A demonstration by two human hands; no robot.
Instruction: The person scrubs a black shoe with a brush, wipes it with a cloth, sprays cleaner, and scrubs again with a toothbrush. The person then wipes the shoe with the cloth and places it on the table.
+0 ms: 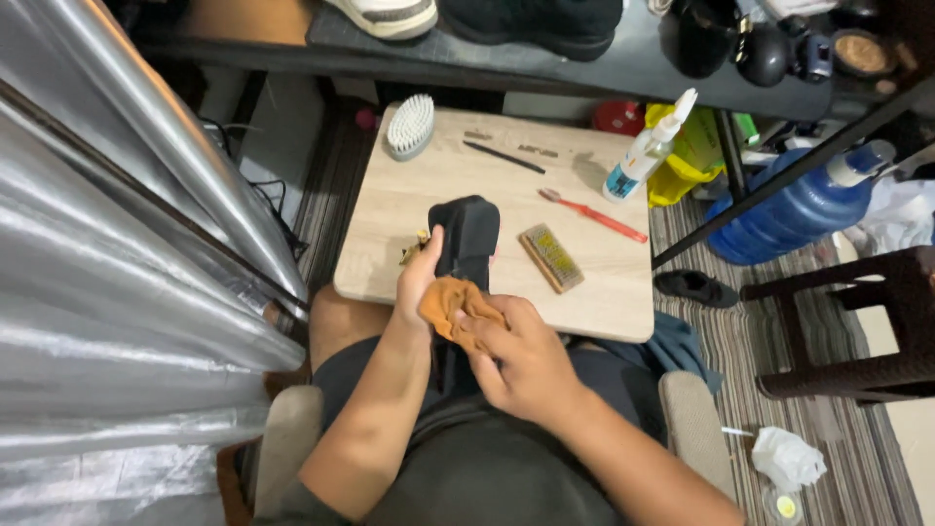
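Two hands met over the person's lap, at the near edge of the small wooden table. We found the right hand closed over an orange-brown cloth, fingers curled and pressing it against the near end of a black shoe. The left hand was wrapped about the shoe's left flank, thumb lying up along the side, grip firm. The shoe lay directly ahead of both hands, its long axis running away from the body, near end at the table's edge and far end over the tabletop. Both hands touched it; the right sat nearer the body, the left a little further along.

Beside the shoe to the right we noted a flat wooden-backed brush, close by but apart. Beyond it lay a red toothbrush, slantwise, and a white spray bottle tilted at the far right corner. A white scrub brush rested at the far left corner, with a thin black stick between. Bare tabletop remained left of the shoe.
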